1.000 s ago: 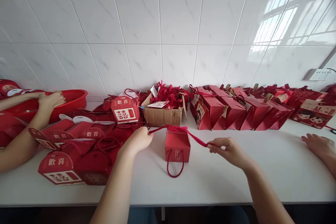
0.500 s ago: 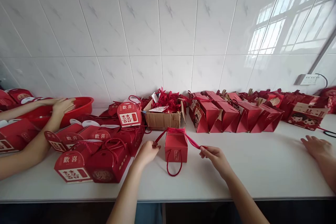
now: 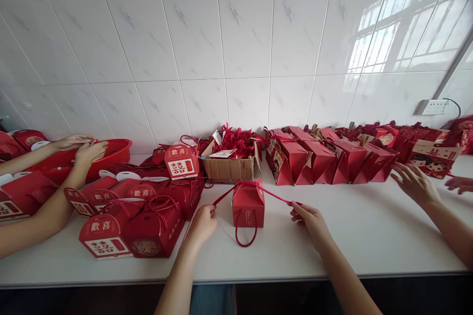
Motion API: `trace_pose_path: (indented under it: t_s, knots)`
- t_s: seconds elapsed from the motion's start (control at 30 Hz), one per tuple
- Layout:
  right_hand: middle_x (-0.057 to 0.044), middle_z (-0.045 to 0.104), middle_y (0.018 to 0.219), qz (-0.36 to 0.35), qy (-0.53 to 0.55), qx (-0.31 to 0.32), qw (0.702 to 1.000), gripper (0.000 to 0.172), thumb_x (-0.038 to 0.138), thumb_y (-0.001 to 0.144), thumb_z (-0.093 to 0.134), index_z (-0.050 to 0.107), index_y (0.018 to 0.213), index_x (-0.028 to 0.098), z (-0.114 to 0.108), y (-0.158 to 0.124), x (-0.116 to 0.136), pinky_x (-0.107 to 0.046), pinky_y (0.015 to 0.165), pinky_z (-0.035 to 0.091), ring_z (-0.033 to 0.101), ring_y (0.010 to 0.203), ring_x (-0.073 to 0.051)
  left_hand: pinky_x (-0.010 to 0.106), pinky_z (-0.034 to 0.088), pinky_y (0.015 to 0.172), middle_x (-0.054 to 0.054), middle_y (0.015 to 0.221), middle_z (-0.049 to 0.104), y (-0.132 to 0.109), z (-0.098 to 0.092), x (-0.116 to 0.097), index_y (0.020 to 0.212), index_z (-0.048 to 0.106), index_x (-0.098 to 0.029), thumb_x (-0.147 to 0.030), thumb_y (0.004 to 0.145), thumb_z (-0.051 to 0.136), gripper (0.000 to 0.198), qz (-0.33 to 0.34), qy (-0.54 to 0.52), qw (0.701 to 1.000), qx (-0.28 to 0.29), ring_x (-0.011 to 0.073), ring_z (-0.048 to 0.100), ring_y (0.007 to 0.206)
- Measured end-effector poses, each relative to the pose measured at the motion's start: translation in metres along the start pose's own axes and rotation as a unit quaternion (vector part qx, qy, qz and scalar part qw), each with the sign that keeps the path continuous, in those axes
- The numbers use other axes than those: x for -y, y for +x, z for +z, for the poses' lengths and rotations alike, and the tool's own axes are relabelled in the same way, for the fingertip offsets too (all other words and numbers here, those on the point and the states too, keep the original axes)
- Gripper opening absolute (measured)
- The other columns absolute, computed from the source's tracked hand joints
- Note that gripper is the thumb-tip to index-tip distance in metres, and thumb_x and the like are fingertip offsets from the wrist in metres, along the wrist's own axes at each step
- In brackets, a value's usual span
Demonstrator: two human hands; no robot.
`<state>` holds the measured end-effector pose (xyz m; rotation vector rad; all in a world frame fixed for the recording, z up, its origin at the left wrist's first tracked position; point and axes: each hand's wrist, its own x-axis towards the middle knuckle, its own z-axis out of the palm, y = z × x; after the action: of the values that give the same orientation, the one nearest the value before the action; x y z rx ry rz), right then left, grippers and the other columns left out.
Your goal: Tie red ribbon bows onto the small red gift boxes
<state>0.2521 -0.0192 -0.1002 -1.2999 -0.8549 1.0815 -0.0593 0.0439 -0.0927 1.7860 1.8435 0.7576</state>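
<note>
A small red gift box (image 3: 248,206) stands upright on the white table in front of me, its twisted cord handle (image 3: 246,244) hanging down the near side onto the tabletop. Across the top of the box runs a red ribbon (image 3: 272,195), stretched out to both sides. My left hand (image 3: 204,224) pinches one ribbon end, left of the box. On the other side my right hand (image 3: 308,219) grips the opposite end between thumb and fingers. Neither hand touches the box itself.
Behind the box sits a cardboard carton (image 3: 229,169) full of red ribbons. Several red boxes (image 3: 150,231) crowd the left, with another person's hands (image 3: 88,150) over a red basin (image 3: 121,150). Along the wall stand more boxes (image 3: 321,157); a co-worker's hands (image 3: 416,184) reach in at right.
Both my hands have moved outward, drawing the ribbon longer and tighter over the box. At right, the co-worker's hand has moved left toward the row of boxes, and another hand has appeared.
</note>
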Motion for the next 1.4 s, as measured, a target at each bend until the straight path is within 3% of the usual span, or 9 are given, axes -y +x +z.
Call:
trace_pose_path:
  t_s: [0.33, 0.57, 0.73, 0.83, 0.93, 1.03, 1.1, 1.23, 1.4]
  knots:
    - [-0.006, 0.063, 0.073, 0.001, -0.033, -0.020, 0.999, 0.038, 0.054, 0.067, 0.069, 0.071, 0.071, 0.016, -0.009, -0.007, -0.001, -0.026, 0.054, 0.040, 0.058, 0.066, -0.017, 0.028, 0.042, 0.094, 0.014, 0.109, 0.064, -0.009, -0.007, 0.003, 0.102, 0.061, -0.010, -0.002, 0.072, 0.048, 0.034, -0.007, 0.034, 0.999, -0.019, 0.0225, 0.060, 0.107]
    - [-0.006, 0.064, 0.070, -0.016, -0.054, -0.007, 0.998, 0.038, 0.055, 0.066, 0.068, 0.070, 0.066, 0.017, -0.008, -0.006, -0.002, -0.027, 0.054, 0.040, 0.058, 0.065, -0.018, 0.029, 0.044, 0.091, 0.014, 0.108, 0.066, -0.010, -0.009, -0.001, 0.102, 0.062, -0.010, -0.009, 0.074, 0.049, 0.031, -0.007, 0.024, 1.000, -0.019, 0.0235, 0.062, 0.103]
    - [-0.006, 0.064, 0.071, -0.025, -0.060, 0.001, 0.998, 0.039, 0.055, 0.068, 0.066, 0.068, 0.063, 0.017, -0.007, -0.006, -0.001, -0.027, 0.055, 0.039, 0.057, 0.066, -0.018, 0.029, 0.046, 0.086, 0.010, 0.093, 0.070, -0.013, -0.009, -0.003, 0.080, 0.066, -0.014, -0.014, 0.075, 0.050, 0.016, 0.028, 0.010, 0.999, 0.013, 0.0225, 0.065, 0.093]
    - [-0.006, 0.064, 0.073, -0.017, -0.048, -0.002, 0.999, 0.039, 0.056, 0.070, 0.065, 0.070, 0.069, 0.017, -0.007, -0.005, -0.001, -0.027, 0.056, 0.039, 0.056, 0.067, -0.018, 0.035, 0.044, 0.087, 0.010, 0.086, 0.068, -0.014, -0.008, -0.004, 0.069, 0.061, -0.017, -0.017, 0.072, 0.055, 0.007, 0.032, 0.012, 0.999, -0.003, 0.0264, 0.063, 0.093]
    - [-0.005, 0.063, 0.073, 0.015, 0.014, -0.004, 1.000, 0.036, 0.053, 0.068, 0.069, 0.069, 0.069, 0.017, -0.008, -0.004, -0.001, -0.026, 0.055, 0.038, 0.055, 0.066, -0.016, 0.042, 0.039, 0.094, 0.014, 0.099, 0.063, -0.008, -0.007, -0.012, 0.083, 0.058, -0.016, -0.024, 0.078, 0.052, 0.011, 0.041, -0.001, 0.998, -0.053, 0.0301, 0.056, 0.106]
    - [-0.003, 0.061, 0.070, 0.056, 0.103, 0.002, 0.993, 0.032, 0.047, 0.065, 0.075, 0.066, 0.065, 0.016, -0.009, -0.001, 0.000, -0.024, 0.054, 0.038, 0.053, 0.062, -0.013, 0.037, 0.036, 0.099, 0.015, 0.118, 0.056, 0.004, -0.006, -0.029, 0.104, 0.051, -0.016, -0.036, 0.088, 0.041, 0.027, 0.087, -0.050, 0.993, -0.064, 0.0249, 0.050, 0.115]
    - [-0.002, 0.060, 0.070, 0.067, 0.139, 0.007, 0.988, 0.031, 0.045, 0.064, 0.076, 0.066, 0.067, 0.016, -0.008, 0.001, 0.002, -0.023, 0.054, 0.039, 0.053, 0.060, -0.012, 0.033, 0.039, 0.096, 0.012, 0.116, 0.058, 0.013, -0.004, -0.043, 0.104, 0.051, -0.017, -0.042, 0.090, 0.037, 0.032, 0.112, -0.088, 0.989, -0.044, 0.0223, 0.053, 0.111]
    - [-0.002, 0.064, 0.079, 0.071, 0.210, 0.014, 0.975, 0.027, 0.040, 0.066, 0.076, 0.068, 0.082, 0.019, -0.003, 0.013, 0.015, -0.022, 0.056, 0.045, 0.058, 0.067, -0.012, 0.031, 0.044, 0.082, 0.007, 0.090, 0.066, 0.028, -0.003, -0.063, 0.083, 0.059, -0.018, -0.054, 0.089, 0.034, 0.044, 0.128, -0.162, 0.978, 0.038, 0.0229, 0.058, 0.093]
    - [0.001, 0.066, 0.077, 0.064, 0.307, 0.054, 0.948, 0.017, 0.034, 0.074, 0.070, 0.068, 0.086, 0.022, 0.008, 0.038, 0.045, -0.021, 0.062, 0.051, 0.062, 0.072, -0.012, 0.028, 0.037, 0.058, 0.002, 0.062, 0.059, 0.039, -0.009, -0.068, 0.066, 0.060, -0.017, -0.067, 0.079, 0.042, 0.054, 0.114, -0.241, 0.953, 0.145, 0.0180, 0.053, 0.063]
